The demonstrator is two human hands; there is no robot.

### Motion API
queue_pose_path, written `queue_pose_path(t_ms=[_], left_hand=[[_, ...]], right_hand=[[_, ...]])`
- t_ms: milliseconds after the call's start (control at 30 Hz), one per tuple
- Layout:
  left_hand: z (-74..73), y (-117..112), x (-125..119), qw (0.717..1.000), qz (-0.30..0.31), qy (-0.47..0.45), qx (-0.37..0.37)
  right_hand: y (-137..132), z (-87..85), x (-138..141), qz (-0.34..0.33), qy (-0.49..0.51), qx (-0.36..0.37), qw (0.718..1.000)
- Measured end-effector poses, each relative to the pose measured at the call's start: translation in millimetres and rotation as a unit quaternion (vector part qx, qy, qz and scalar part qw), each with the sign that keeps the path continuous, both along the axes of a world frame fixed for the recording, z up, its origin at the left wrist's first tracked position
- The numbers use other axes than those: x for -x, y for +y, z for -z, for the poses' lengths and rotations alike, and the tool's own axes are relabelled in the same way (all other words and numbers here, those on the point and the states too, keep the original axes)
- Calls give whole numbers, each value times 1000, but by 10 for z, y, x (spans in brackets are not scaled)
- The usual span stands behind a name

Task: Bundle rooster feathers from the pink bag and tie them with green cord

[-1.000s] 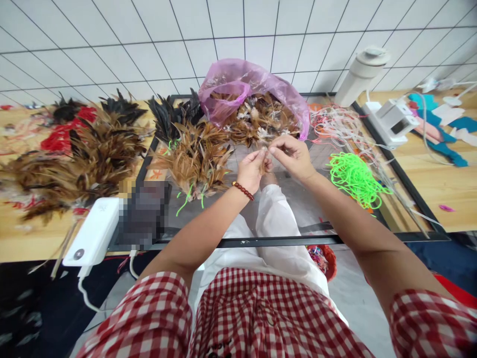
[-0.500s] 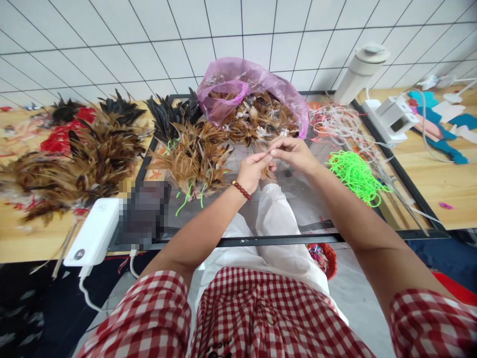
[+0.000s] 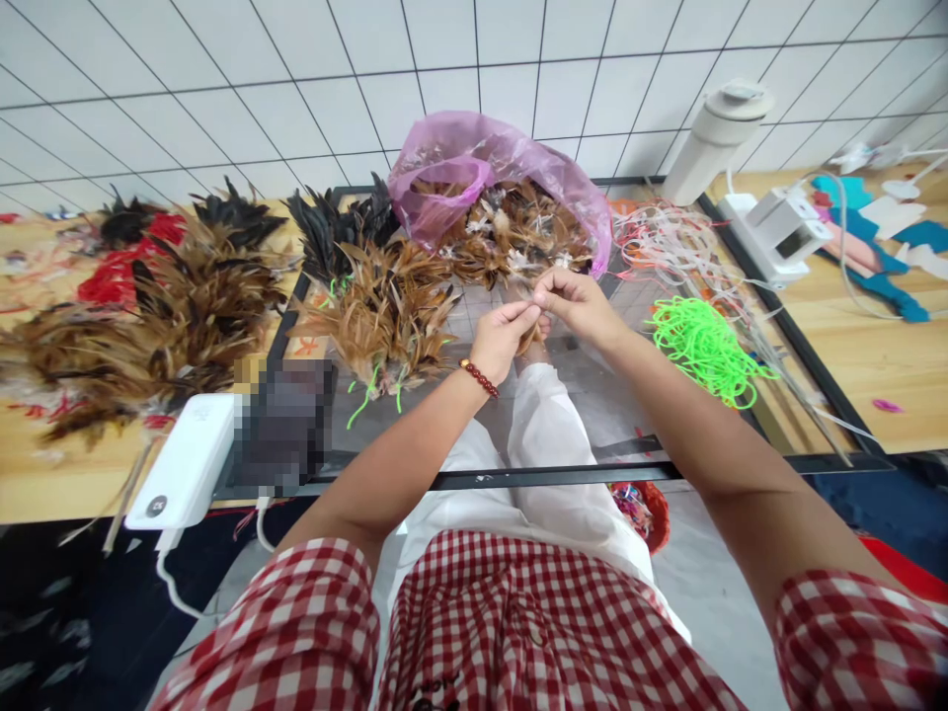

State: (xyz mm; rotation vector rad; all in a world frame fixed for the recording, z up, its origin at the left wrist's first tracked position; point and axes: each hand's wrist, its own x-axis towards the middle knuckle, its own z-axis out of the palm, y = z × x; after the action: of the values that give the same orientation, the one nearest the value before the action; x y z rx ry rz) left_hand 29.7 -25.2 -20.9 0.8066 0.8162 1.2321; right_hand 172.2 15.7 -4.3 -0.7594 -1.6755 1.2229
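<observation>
My left hand (image 3: 508, 334) is closed in a pinch, and a brown feather (image 3: 528, 342) hangs below its fingers. My right hand (image 3: 574, 304) meets it fingertip to fingertip, thumb and forefinger pressed together. What lies between the right fingertips is too small to make out. Just beyond both hands, a translucent purple plastic bag (image 3: 511, 138) lies open with loose brown feathers (image 3: 529, 222) in its mouth. To the left of my hands is a pile of brown feather bunches (image 3: 392, 311), some with green cord ends. Black feathers (image 3: 345, 222) lie behind that pile.
A glass top with a black frame (image 3: 548, 476) spans the table. Bright green cord (image 3: 703, 351) and pale strands (image 3: 673, 247) lie right, near a white bottle (image 3: 715, 143) and power adapter (image 3: 789, 232). Left are a power bank (image 3: 185, 459), blurred-out dark object (image 3: 285, 425) and more feathers (image 3: 155, 336).
My hands stay pinched together in nearly the same place. The right fingers have shifted slightly, and the brown feather below the left hand has changed its angle a little.
</observation>
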Motion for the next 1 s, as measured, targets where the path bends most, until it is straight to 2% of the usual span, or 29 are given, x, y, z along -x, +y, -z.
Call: queue_pose_path(t_ms=[67, 133, 233, 333, 500, 567, 600, 667, 733, 800, 900, 1000], left_hand=[[-18, -8, 9, 1000, -5, -8, 3], [-43, -17, 13, 1000, -5, -11, 17], [-67, -25, 6, 999, -24, -6, 42], [-59, -19, -11, 998, -46, -5, 50], [-43, 0, -27, 996, -74, -19, 50], [-47, 4, -27, 995, -76, -21, 56], [-50, 4, -27, 995, -75, -20, 58], [-53, 5, -27, 996, -70, -18, 60], [-56, 3, -28, 996, -68, -20, 60], [-68, -2, -29, 995, -70, -25, 64], [-103, -15, -30, 993, -77, -31, 82], [-133, -17, -25, 992, -76, -52, 91]], right_hand=[[-21, -14, 38, -10, 9, 38, 999], [3, -20, 36, 18, 14, 37, 999], [118, -8, -72, 152, -1, -16, 988], [236, 11, -256, 252, -113, -53, 960], [264, 17, -476, 221, -371, -57, 900], [260, 29, -506, 214, -429, -54, 876], [266, 41, -509, 214, -434, -57, 873], [292, 72, -488, 217, -377, -65, 898], [316, 96, -431, 222, -245, -74, 941], [305, 94, -347, 222, -117, -93, 964], [192, 41, -199, 232, -43, -146, 961], [20, -12, -80, 219, -70, -237, 944]])
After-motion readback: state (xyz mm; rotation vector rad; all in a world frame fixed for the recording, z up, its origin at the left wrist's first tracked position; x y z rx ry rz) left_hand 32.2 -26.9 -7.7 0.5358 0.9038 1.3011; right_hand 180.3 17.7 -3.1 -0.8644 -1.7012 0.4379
